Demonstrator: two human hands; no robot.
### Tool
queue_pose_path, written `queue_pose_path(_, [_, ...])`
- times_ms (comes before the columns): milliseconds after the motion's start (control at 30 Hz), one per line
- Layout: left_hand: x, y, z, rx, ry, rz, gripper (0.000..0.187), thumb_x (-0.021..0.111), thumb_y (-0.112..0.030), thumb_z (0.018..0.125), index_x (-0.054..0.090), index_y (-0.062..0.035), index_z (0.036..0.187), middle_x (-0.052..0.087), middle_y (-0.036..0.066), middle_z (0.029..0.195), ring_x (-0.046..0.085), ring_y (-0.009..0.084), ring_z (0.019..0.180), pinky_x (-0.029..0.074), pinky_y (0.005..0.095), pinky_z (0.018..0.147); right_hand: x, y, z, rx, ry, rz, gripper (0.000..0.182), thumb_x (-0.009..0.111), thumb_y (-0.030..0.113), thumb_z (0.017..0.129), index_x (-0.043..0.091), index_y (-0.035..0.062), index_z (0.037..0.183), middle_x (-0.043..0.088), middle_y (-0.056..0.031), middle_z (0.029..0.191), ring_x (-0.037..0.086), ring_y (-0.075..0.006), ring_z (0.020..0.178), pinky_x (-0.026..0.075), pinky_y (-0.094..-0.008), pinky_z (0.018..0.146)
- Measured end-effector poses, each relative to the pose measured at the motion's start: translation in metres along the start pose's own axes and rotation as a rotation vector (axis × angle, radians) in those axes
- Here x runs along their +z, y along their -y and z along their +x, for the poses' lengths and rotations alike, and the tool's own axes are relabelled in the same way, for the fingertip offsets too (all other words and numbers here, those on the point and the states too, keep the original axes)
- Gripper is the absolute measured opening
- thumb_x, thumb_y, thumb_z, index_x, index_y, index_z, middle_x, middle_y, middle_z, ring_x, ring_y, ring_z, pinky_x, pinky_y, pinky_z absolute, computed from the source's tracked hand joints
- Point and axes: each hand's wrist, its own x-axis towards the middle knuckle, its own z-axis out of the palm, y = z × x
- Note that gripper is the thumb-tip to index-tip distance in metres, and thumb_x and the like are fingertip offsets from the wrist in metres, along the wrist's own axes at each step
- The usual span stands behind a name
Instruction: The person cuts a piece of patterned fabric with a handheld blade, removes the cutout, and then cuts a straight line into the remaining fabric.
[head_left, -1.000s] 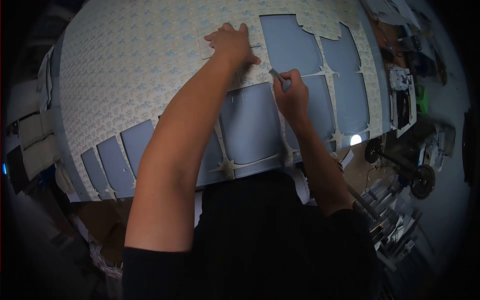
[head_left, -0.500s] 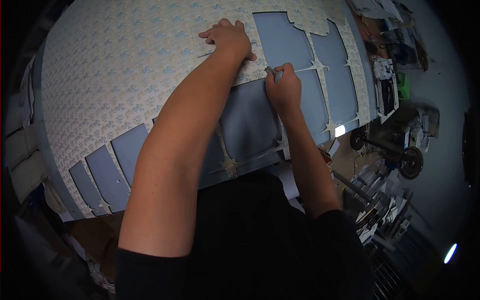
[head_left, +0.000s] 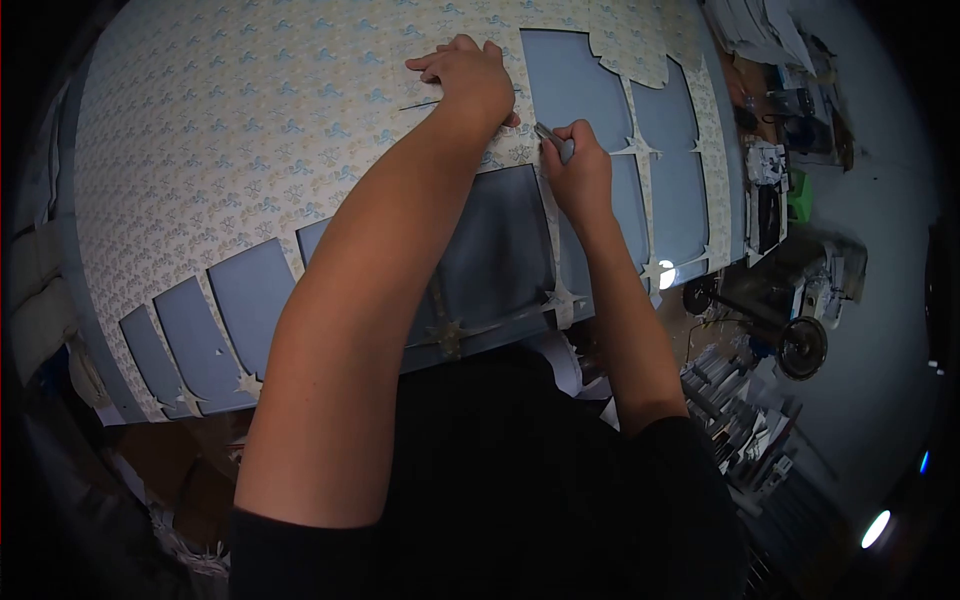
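A sheet with a small blue and beige floral pattern (head_left: pixel 250 130) covers the table, with several rounded panels cut out of it. My left hand (head_left: pixel 475 82) presses on the sheet, its fingers spread. Just right of it, my right hand (head_left: pixel 582 165) grips a grey utility knife (head_left: pixel 556 144). The knife's tip rests at the patterned strip between the cut-outs, close to my left thumb. Under my left forearm, part of the sheet is hidden. A thin dark line (head_left: pixel 420 105) crosses the sheet beside my left wrist.
The blue-grey tabletop (head_left: pixel 575 80) shows through the cut-outs, and narrow star-shaped strips (head_left: pixel 565 298) run between them. Beyond the right edge are a green container (head_left: pixel 800 196), papers (head_left: pixel 760 30) and a round dark wheel (head_left: pixel 801 348). More clutter lies below.
The view has shifted slightly. The knife tip has moved a little away from me along the strip, and my left hand stays planted on the sheet.
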Motion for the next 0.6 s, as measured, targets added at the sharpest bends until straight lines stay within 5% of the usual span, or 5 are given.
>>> queue_pose_path(33, [0.001, 0.0, -0.001, -0.007, -0.001, -0.004, 0.132, 0.095, -0.065, 0.057, 0.033, -0.014, 0.161, 0.039, 0.032, 0.155, 0.047, 0.0715, 0.127, 0.053, 0.0597, 0.103, 0.0, -0.003, 0.008, -0.037, 0.008, 0.0, 0.023, 0.078, 0.016, 0.09, 0.061, 0.0029, 0.101, 0.075, -0.0199, 0.092, 0.073, -0.0436, 0.086, 0.057, -0.0453, 0.072])
queue_pose_path(100, [0.003, -0.002, -0.003, -0.03, -0.038, 0.005, 0.114, 0.09, -0.063, 0.069, 0.038, -0.0156, 0.158, 0.047, 0.022, 0.15, 0.053, 0.0468, 0.135, 0.038, 0.0758, 0.109, 0.005, -0.003, 0.026, -0.081, 0.02, 0.002, 0.024, 0.078, 0.016, 0.09, 0.062, 0.0035, 0.102, 0.075, -0.0194, 0.094, 0.072, -0.0435, 0.088, 0.057, -0.0454, 0.073])
queue_pose_path(367, [0.002, -0.002, -0.008, -0.016, -0.025, 0.025, 0.119, 0.089, -0.066, 0.067, 0.034, -0.0164, 0.161, 0.045, 0.025, 0.151, 0.049, 0.0523, 0.138, 0.046, 0.0688, 0.107, 0.041, 0.013, 0.135, -0.243, 0.041, -0.096, 0.026, 0.077, 0.018, 0.089, 0.062, 0.0047, 0.105, 0.075, -0.0212, 0.096, 0.071, -0.0452, 0.089, 0.057, -0.049, 0.075])
queue_pose_path(600, [-0.002, -0.001, -0.014, -0.019, -0.013, 0.09, 0.126, 0.088, -0.069, 0.066, 0.029, -0.016, 0.163, 0.044, 0.03, 0.151, 0.051, 0.0574, 0.133, 0.05, 0.0645, 0.104, 0.056, 0.015, 0.148, -0.295, -0.006, -0.048, 0.023, 0.074, 0.017, 0.091, 0.061, 0.0036, 0.105, 0.073, -0.0217, 0.087, 0.07, -0.0454, 0.082, 0.055, -0.0526, 0.071])
